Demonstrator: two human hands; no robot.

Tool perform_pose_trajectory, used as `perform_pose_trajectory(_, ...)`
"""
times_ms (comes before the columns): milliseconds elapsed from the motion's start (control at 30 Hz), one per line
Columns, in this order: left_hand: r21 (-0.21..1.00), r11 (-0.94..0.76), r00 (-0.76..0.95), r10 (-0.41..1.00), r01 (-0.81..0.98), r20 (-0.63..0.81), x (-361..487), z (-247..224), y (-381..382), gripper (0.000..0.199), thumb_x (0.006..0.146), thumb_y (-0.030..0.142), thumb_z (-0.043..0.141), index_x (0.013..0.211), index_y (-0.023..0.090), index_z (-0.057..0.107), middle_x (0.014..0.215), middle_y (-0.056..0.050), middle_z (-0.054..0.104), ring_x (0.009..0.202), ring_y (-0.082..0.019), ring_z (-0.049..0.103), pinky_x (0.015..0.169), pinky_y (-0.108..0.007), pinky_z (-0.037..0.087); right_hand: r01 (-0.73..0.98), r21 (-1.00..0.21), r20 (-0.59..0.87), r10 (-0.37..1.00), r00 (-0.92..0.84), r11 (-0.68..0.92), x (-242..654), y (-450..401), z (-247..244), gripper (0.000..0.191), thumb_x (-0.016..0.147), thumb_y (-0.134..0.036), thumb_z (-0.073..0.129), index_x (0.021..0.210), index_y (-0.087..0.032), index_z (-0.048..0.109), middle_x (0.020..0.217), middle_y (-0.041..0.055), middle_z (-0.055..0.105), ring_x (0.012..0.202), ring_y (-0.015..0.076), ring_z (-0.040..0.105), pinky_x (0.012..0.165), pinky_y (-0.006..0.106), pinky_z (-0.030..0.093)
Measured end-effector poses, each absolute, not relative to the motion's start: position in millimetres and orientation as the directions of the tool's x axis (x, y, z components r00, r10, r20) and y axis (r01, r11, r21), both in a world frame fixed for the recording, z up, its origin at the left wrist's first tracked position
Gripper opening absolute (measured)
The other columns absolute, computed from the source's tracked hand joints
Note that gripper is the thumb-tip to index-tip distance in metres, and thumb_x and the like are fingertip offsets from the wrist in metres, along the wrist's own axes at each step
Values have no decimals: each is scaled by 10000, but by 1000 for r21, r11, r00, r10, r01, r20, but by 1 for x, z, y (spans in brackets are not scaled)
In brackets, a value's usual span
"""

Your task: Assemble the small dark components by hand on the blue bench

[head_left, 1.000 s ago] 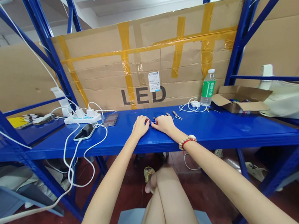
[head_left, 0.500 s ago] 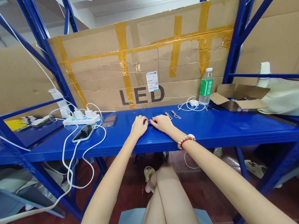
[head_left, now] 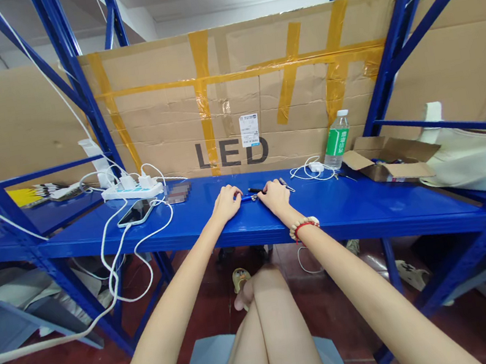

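Near the front edge of the blue shelf table (head_left: 345, 208), my left hand (head_left: 227, 203) has its fingers curled and pressed together. A slim blue pen-like piece (head_left: 246, 198) sticks out from its fingertips, with a small shiny end. A hand's breadth to the right, my right hand (head_left: 276, 196) is bent with its fingers closed on a slim black pen-like piece (head_left: 255, 190), which points left. Part of this piece is hidden by the fingers. Just behind my right hand lies a small silver metal piece (head_left: 288, 185), partly covered.
On the left are a white power strip (head_left: 133, 191), a phone (head_left: 137, 212) and looped white cables. A white charger cable (head_left: 310, 169), a green-labelled bottle (head_left: 337, 141) and an open cardboard box (head_left: 390, 157) stand right. A taped cardboard panel (head_left: 158, 121) closes the back.
My right hand has moved right, away from my left hand, to where the small metal pieces lay. The black piece now shows at its fingers, and the blue piece is more visible.
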State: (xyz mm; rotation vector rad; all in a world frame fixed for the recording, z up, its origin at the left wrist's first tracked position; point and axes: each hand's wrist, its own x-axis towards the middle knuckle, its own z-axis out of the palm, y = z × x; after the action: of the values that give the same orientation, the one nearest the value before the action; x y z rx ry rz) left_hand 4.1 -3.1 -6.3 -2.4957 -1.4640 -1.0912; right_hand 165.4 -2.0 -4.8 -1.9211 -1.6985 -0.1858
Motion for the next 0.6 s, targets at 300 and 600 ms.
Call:
perform_pose_trajectory(300,291,-550,303,745,783,595,4,-6,-3,152,843,168,430,826,205,576,887,-44,569,928,-211,502,857,-354,439,945,-324,479,868,128,40,168,-3,-6,215,777,-292,560,958,-194,619,1063,74,576,990,202,534,764,261,419)
perform_pose_trajectory(600,297,-550,299,747,781,594,4,-7,-3,157,850,180,424,833,205,578,895,-44,567,932,-209,501,864,-357,435,936,-352,425,889,171,-12,168,-4,-4,267,810,-345,572,983,-147,618,1032,117,615,932,215,586,766,288,435)
